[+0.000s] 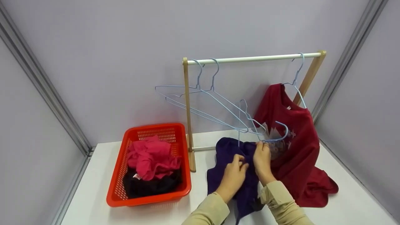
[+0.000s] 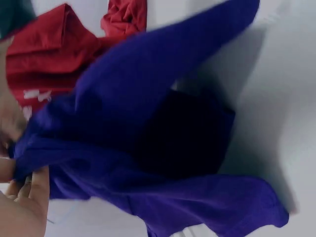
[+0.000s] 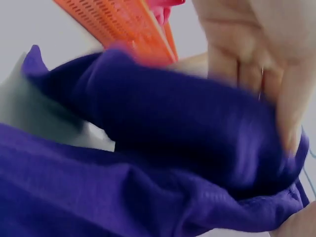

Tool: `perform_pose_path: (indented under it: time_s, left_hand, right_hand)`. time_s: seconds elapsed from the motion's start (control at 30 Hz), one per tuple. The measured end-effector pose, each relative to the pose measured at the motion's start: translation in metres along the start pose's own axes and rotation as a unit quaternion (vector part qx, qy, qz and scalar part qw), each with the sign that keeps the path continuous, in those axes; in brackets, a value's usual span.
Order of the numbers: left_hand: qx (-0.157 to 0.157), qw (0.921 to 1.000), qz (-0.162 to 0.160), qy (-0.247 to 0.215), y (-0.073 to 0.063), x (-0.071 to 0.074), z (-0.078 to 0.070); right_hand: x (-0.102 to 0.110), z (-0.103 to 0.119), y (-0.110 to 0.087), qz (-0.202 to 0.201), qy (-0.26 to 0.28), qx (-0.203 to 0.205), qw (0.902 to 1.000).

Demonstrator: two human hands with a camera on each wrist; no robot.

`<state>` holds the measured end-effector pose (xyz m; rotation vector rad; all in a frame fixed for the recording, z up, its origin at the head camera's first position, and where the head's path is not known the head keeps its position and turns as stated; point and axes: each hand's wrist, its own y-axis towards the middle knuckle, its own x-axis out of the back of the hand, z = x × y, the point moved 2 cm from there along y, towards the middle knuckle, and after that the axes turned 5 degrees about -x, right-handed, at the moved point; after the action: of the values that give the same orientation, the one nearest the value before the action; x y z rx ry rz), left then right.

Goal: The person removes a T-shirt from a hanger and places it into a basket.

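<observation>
A dark purple shirt (image 1: 223, 162) lies bunched on the table, partly raised between both hands. My left hand (image 1: 233, 176) pinches its cloth; in the left wrist view the left fingers (image 2: 39, 190) are curled at the gathered edge. My right hand (image 1: 263, 161) grips the shirt near its upper edge, the thumb on the purple cloth (image 3: 173, 128) in the right wrist view. A light-blue wire hanger (image 1: 286, 131) is tilted at the shirt, its hook pointing right beside the right fingers. One end of it sticks up above the cloth; its lower part is hidden.
A rack with a white rail (image 1: 250, 58) stands behind, two bare hangers (image 1: 215, 75) at its left. A red shirt (image 1: 293, 150) hangs from its right end, the hem on the table. An orange-red basket (image 1: 111, 187) at left holds pink cloth (image 1: 151, 156) and black cloth (image 1: 153, 187).
</observation>
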<state>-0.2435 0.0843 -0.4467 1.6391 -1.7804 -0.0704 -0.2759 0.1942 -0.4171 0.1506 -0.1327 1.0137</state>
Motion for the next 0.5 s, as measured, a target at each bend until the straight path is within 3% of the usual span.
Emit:
perform_pose_path:
  time_s: [0.1,0.3,0.5]
  left_hand:
    - [-0.009,0.9995,0.007,0.028,-0.0044,-0.0028,-0.0032]
    - [-0.052,0.9913,-0.024,0.119,-0.0097,-0.0008,-0.0073]
    - [-0.049,0.9928,-0.019,0.108,-0.0095,0.0004,-0.0087]
  right_hand:
    - [-0.0029,0.002,-0.0037,0.002,-0.007,0.009,0.9999]
    - [-0.0066,0.0014,-0.0081,-0.017,0.003,0.013,0.9998]
    - [-0.0034,0.0011,-0.0043,-0.021,-0.01,0.017,0.9996]
